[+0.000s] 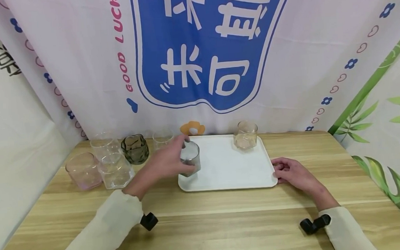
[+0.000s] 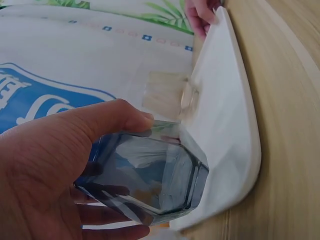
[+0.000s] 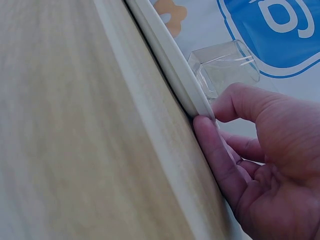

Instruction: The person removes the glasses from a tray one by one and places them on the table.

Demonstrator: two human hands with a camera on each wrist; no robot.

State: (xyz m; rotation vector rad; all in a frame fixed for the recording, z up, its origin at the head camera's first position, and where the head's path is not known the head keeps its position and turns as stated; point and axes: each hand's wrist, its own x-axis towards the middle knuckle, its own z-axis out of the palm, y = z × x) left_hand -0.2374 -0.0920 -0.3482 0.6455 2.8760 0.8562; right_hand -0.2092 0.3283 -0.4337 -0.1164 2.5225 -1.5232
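My left hand grips a grey faceted glass over the left end of a white tray. In the left wrist view thumb and fingers wrap the sides of this grey glass, its base toward the tray; whether it touches the tray I cannot tell. An amber-tinted glass stands at the tray's far right corner. My right hand is at the tray's right edge. Up close in the right wrist view, thumb and finger of the right hand pinch the tray's rim.
Left of the tray stand several glasses: a pink one, a clear one, another clear one, a dark green-grey one and a clear one partly behind my left hand. A printed curtain hangs behind the wooden table.
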